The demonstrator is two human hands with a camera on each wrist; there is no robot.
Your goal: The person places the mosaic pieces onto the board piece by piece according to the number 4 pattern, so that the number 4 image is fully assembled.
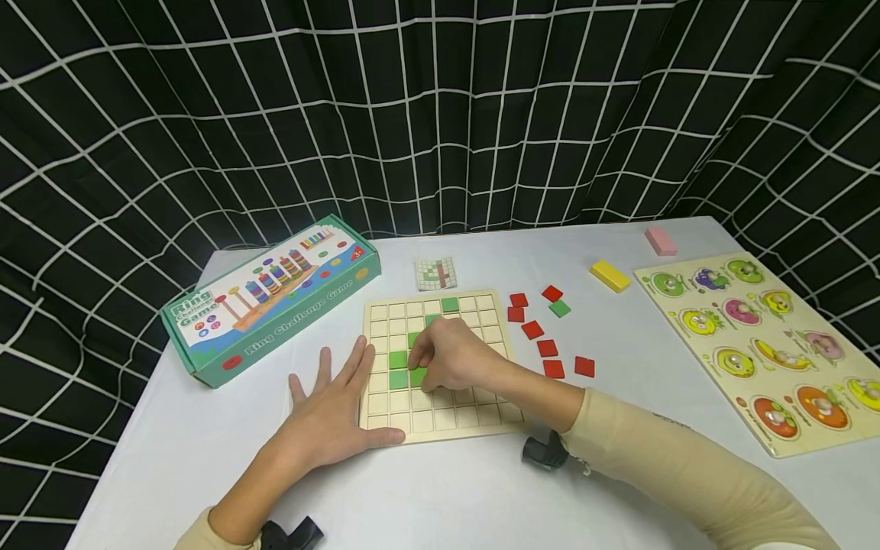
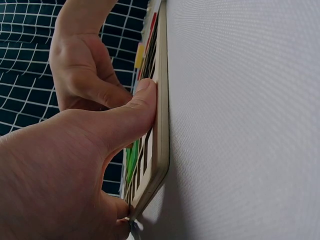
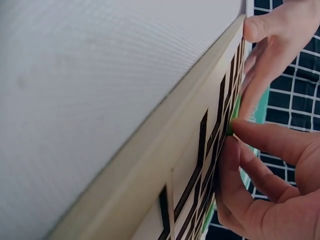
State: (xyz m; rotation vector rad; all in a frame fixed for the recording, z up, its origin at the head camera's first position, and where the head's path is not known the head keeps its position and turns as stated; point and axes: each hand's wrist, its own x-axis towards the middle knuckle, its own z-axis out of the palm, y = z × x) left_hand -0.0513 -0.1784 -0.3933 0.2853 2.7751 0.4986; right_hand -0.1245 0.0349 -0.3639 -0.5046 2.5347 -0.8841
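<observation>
Lying along the left edge of the grid board (image 1: 422,422), the left hand (image 1: 328,424) is spread with its fingers apart, and its thumb is rested on the board's near edge. Near the middle of the board, a green tile (image 3: 231,128) is pinched between thumb and fingertip of the right hand (image 1: 455,355), low at the squares; whether it is fully seated cannot be told. Around that hand, other green tiles (image 1: 397,359) are set in the board's squares in a stepped run. Red tiles (image 1: 548,348) are scattered to the right of the board with a loose green tile (image 1: 560,308), and a pattern card (image 1: 435,273) is placed just beyond its far edge. The step in hand is judged to be the seating of the pinched tile. For the next move, it seems that the tile needs to be squared with the ridges, pressed flat and released without neighbouring tiles being nudged.
</observation>
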